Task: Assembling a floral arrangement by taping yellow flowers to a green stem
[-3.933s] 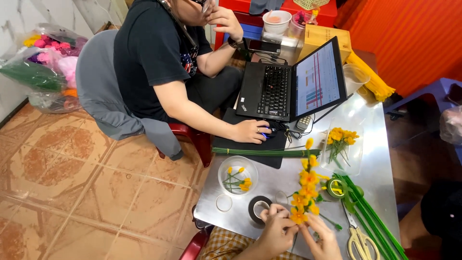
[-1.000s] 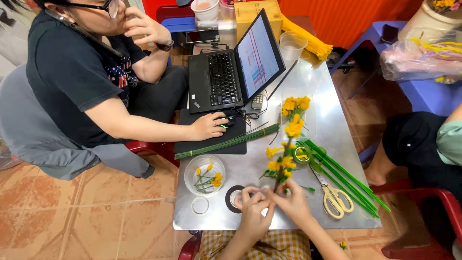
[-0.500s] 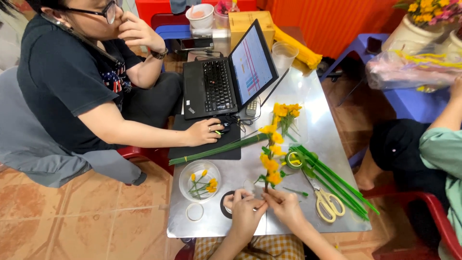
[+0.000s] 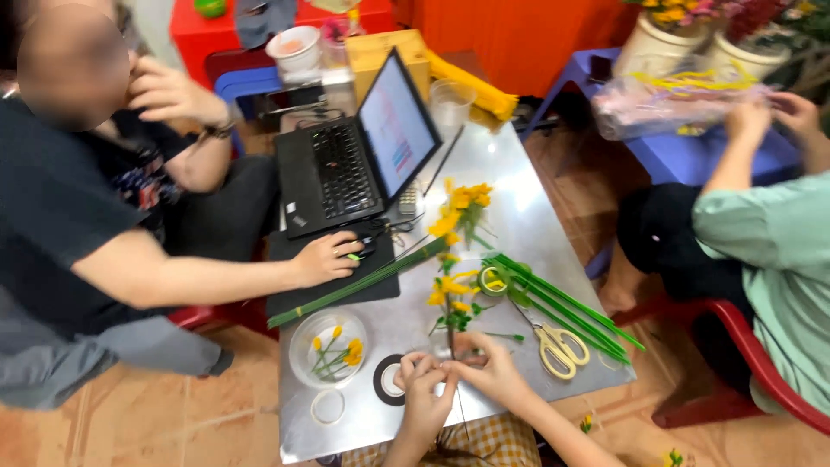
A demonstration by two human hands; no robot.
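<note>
Head view looks down on a narrow metal table (image 4: 519, 207) set on a floor of orange patterned tiles (image 4: 130, 415), with an orange wall (image 4: 527, 35) at the far end. At the near edge, the left hand (image 4: 425, 380) and right hand (image 4: 491, 370) meet with fingers pinched together around the lower end of a thin stem of yellow flowers (image 4: 451, 259), which lies along the table's middle and runs away from the person toward the laptop; both hands are closed narrowly on it. A roll of dark tape (image 4: 389, 380) lies just beside the left hand, and a clear shallow dish (image 4: 328, 346) holding a few yellow blossoms sits further left, with a small clear ring (image 4: 328, 406) near it. Yellow-handled scissors (image 4: 560, 348) rest to the right, touching a bundle of green stems (image 4: 562, 307) beside a green tape roll (image 4: 494, 281). At the table's far half an open black laptop (image 4: 354, 164) faces a seated person in a dark shirt, whose hand (image 4: 327, 258) rests on a mouse atop a black pad. On the right, another person in a pale green top sits on a red chair (image 4: 761, 372), handling a plastic-wrapped bundle (image 4: 674, 99) on a blue stool.
</note>
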